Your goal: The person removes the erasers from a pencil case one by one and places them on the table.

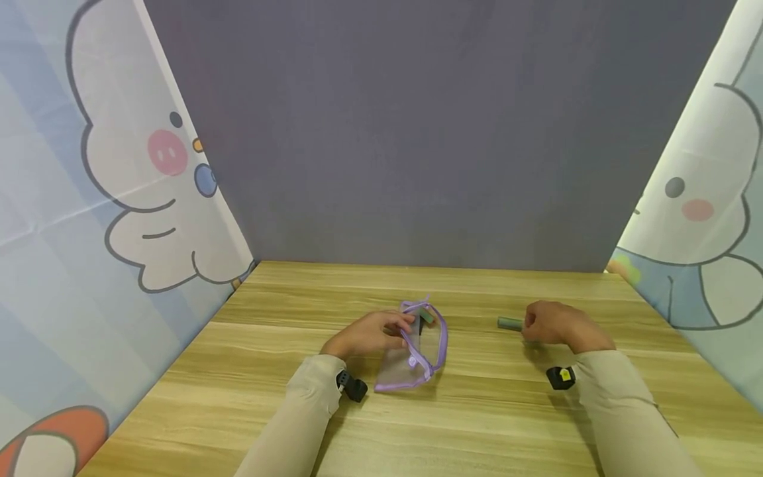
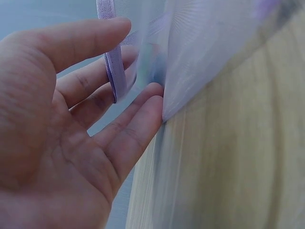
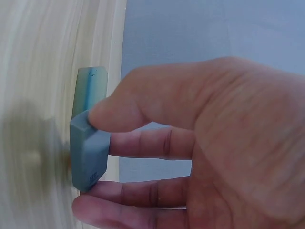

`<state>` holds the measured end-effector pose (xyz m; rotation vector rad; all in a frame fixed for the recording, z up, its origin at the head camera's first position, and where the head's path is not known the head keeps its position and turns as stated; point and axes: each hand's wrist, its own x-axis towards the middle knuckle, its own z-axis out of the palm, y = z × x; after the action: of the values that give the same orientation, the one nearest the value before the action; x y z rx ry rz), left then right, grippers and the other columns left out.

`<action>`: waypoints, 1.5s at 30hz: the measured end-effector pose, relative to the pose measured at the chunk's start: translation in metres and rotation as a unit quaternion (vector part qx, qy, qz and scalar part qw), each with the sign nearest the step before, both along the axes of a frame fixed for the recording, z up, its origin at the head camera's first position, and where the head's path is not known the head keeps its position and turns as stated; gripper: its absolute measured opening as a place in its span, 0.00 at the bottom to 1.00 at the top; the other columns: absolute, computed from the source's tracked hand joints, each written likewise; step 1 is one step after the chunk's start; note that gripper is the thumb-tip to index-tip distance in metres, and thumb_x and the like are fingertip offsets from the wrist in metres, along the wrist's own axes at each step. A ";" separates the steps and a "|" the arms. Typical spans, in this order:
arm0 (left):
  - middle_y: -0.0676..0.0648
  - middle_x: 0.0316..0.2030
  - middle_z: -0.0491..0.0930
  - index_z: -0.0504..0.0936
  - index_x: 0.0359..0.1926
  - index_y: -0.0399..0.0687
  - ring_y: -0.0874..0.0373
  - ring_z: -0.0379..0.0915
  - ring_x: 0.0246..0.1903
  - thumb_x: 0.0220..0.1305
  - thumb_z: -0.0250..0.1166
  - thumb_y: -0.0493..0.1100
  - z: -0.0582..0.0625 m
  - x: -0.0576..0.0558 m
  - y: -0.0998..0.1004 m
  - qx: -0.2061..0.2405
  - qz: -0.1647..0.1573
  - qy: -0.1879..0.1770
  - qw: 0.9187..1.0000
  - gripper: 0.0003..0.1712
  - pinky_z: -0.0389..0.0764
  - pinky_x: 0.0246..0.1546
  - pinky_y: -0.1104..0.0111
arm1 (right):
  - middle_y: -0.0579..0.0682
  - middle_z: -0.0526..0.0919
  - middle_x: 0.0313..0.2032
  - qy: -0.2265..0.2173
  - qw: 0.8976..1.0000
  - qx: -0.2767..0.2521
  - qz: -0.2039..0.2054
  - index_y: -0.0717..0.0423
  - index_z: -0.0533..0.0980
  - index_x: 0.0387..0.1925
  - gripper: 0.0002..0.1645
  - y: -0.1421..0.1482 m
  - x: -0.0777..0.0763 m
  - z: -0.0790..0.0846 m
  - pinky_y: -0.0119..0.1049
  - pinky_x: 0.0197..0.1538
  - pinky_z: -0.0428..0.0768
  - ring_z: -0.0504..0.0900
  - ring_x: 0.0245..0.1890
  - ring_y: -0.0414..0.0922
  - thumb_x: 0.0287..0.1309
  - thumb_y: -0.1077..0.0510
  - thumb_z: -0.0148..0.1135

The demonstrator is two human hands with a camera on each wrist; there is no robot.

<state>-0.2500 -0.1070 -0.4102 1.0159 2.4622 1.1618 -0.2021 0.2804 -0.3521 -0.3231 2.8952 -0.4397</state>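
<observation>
A see-through mesh pouch with purple trim stands on the table in the head view, its mouth gaping. My left hand holds its near-left rim, thumb on one side of the purple trim and fingers on the other. Inside the pouch lie a green piece and something dark, blurred through the mesh. To the right, my right hand pinches a chunky, flat grey-green highlighter-like stick low over the table. In the right wrist view its grey-blue end block sits between thumb and fingers; a blue-striped pale part extends beyond.
The wood-grain table ends at a dark grey panel at the back. Cartoon-printed cloths hang along the left and right sides. Each wrist carries a small black camera.
</observation>
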 end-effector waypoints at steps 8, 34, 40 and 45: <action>0.54 0.66 0.73 0.85 0.39 0.57 0.53 0.67 0.66 0.65 0.70 0.44 -0.001 0.000 -0.002 0.009 0.001 -0.003 1.000 0.03 0.72 0.62 0.61 | 0.48 0.75 0.32 -0.001 1.000 0.001 0.005 0.55 0.76 0.35 0.09 0.002 0.000 0.000 0.41 0.32 0.69 0.70 0.29 0.46 0.56 0.54 0.64; 0.55 0.64 0.75 0.85 0.37 0.50 0.54 0.71 0.62 0.66 0.70 0.46 0.003 0.003 -0.003 0.020 0.004 -0.009 1.000 0.05 0.74 0.60 0.60 | 0.49 0.79 0.33 0.012 0.999 -0.030 0.015 0.60 0.77 0.40 0.13 -0.002 -0.006 -0.003 0.44 0.35 0.73 0.73 0.30 0.47 0.62 0.53 0.61; 0.53 0.59 0.78 0.85 0.36 0.48 0.55 0.70 0.63 0.65 0.70 0.43 0.007 0.005 -0.002 0.036 0.001 -0.012 0.999 0.04 0.73 0.61 0.58 | 0.49 0.82 0.35 0.039 0.999 -0.029 0.014 0.59 0.78 0.41 0.15 -0.010 -0.006 -0.004 0.48 0.37 0.76 0.75 0.31 0.46 0.65 0.50 0.62; 0.47 0.54 0.81 0.85 0.37 0.46 0.54 0.75 0.56 0.63 0.70 0.38 0.008 0.006 0.001 0.050 0.004 -0.024 0.998 0.03 0.74 0.59 0.58 | 0.47 0.81 0.33 0.065 0.997 -0.038 0.025 0.55 0.79 0.38 0.12 -0.016 -0.007 -0.010 0.45 0.35 0.75 0.74 0.28 0.44 0.65 0.50 0.62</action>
<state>-0.2436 -0.1056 -0.4024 0.9941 2.3932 1.3088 -0.2088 0.2641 -0.3617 -0.4502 2.9926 -0.5420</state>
